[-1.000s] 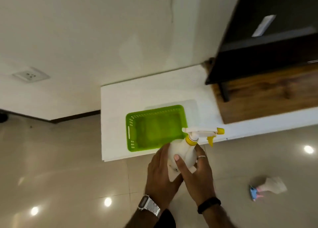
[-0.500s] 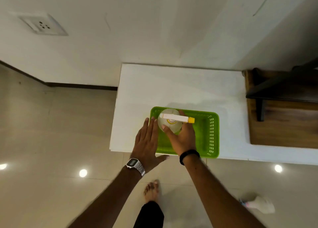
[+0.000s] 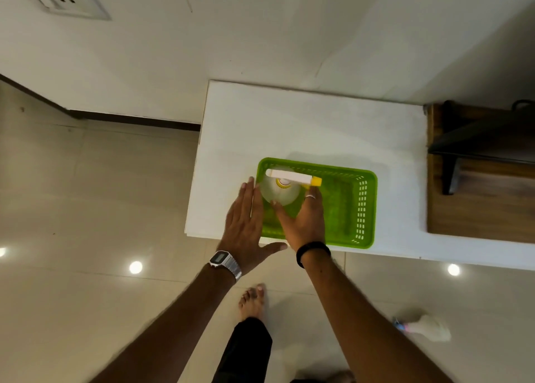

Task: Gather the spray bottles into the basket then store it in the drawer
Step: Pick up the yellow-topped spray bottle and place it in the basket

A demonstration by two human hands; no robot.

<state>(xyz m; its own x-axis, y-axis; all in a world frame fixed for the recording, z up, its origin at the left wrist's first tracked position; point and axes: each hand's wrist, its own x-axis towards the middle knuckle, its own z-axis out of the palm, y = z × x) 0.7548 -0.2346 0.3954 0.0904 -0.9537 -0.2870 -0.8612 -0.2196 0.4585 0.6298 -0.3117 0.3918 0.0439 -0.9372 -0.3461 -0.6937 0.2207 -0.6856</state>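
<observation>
A white spray bottle with a yellow collar and nozzle tip stands upright in the left end of the green plastic basket. The basket rests near the front edge of a white cabinet top. My right hand reaches into the basket, with its thumb and fingers still around the bottle's body. My left hand is flat with fingers apart, just outside the basket's left wall, and holds nothing. A second white spray bottle with a blue and pink head lies on the floor at the lower right.
A wooden surface with a dark shelf bracket adjoins the cabinet top on the right. The white wall behind carries a socket plate. My bare foot stands on the glossy tiled floor in front of the cabinet.
The bottle went from held in both hands in front of the cabinet to standing inside the basket. My left hand let go and opened beside the basket.
</observation>
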